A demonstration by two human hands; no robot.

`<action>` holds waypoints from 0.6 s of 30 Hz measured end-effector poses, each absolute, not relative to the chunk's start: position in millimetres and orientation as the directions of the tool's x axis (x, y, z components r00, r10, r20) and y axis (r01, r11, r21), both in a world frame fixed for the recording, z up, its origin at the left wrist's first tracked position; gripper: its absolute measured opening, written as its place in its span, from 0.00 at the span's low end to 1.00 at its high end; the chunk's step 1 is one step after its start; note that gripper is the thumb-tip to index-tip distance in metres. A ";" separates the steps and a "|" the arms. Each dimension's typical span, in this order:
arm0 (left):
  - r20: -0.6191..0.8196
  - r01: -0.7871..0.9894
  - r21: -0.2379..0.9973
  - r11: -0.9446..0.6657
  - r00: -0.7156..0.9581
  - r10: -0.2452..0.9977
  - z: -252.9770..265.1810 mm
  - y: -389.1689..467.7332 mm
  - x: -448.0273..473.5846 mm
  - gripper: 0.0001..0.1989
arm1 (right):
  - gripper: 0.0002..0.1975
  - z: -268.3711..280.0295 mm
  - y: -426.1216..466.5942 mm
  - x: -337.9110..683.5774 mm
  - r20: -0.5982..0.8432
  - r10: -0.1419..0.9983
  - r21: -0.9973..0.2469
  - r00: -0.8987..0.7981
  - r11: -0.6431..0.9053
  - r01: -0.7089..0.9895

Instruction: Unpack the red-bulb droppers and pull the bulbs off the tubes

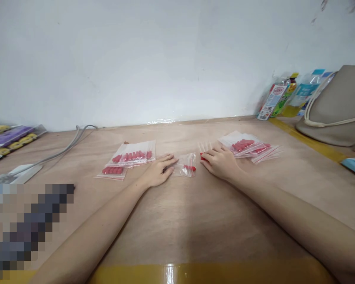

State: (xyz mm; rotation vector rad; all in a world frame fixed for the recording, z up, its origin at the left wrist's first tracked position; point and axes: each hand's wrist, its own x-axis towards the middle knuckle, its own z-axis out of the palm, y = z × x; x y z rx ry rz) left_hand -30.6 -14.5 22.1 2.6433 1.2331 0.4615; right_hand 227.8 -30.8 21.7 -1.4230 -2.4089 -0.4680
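Observation:
My left hand (pixel 162 170) rests low on the table, with thumb and fingertips on the left end of a small clear zip bag (pixel 181 161). Inside or just at the mouth of that bag lies a red capsule-shaped piece (pixel 189 168). To the right, the fingers of my right hand (pixel 220 161) are bent down over a red piece (pixel 202 156), which they partly cover. Thin pale strips (pixel 205 146) stick up behind these fingers. Filled zip bags of red pieces (pixel 133 156) lie beyond my left hand. Another pile of bags (pixel 245 146) lies beside my right hand.
At the back right, bottles (pixel 301 94) and a carton (pixel 272 100) stand by a beige bag (pixel 337 106). A grey cable (pixel 68 148) runs to a white power strip (pixel 23 173) on the left. Purple and yellow packages (pixel 14 138) lie at the far left. Yellow tape (pixel 130 274) lines the front edge.

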 end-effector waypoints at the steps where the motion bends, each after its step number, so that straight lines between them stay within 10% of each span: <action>1: 0.202 0.709 0.300 -0.639 0.607 0.768 21.6 -14.0 -30.9 0.22 | 0.14 23.4 -31.9 227.7 0.423 0.782 0.130 -0.459 0.449 0.884; 8: 0.197 0.704 0.296 -0.645 0.616 0.763 22.3 -14.1 -31.7 0.22 | 0.13 24.5 -35.0 222.7 0.586 0.757 -0.155 -0.289 0.456 0.877; 18: 0.208 0.701 0.290 -0.651 0.618 0.758 22.5 -14.4 -30.1 0.21 | 0.12 26.8 -49.4 201.3 0.353 0.818 -0.310 -0.455 0.561 0.767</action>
